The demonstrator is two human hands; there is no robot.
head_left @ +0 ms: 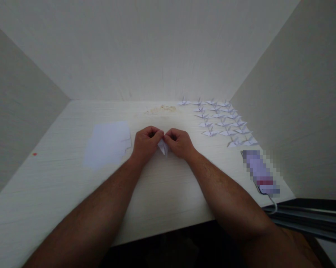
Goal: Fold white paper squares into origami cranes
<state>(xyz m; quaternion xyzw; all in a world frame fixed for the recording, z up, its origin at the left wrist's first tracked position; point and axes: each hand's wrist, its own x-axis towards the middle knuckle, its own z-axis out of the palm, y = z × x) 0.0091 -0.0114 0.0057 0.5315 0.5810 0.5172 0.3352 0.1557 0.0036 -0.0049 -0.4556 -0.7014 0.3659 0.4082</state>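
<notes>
Over the middle of the white table (162, 201), a small piece of folded white paper (163, 148) is pinched between my two hands. My left hand (148, 143) is closed, its thumb and forefinger pressed on the paper's upper part. From the other side my right hand (180, 142) pinches it too, the fingertips of both hands almost meeting. The paper's pointed lower end shows below the fingers; its upper part is hidden by them. To the left of my left hand lies a loose pile of white paper sheets (108, 143).
Rows of folded paper cranes (209, 132) stand at the back right. A phone (260, 171), blurred out, lies at the right edge with a white cable (274, 205). Pale walls (151, 48) enclose the table's back and sides. A small red spot (34, 154) is at far left.
</notes>
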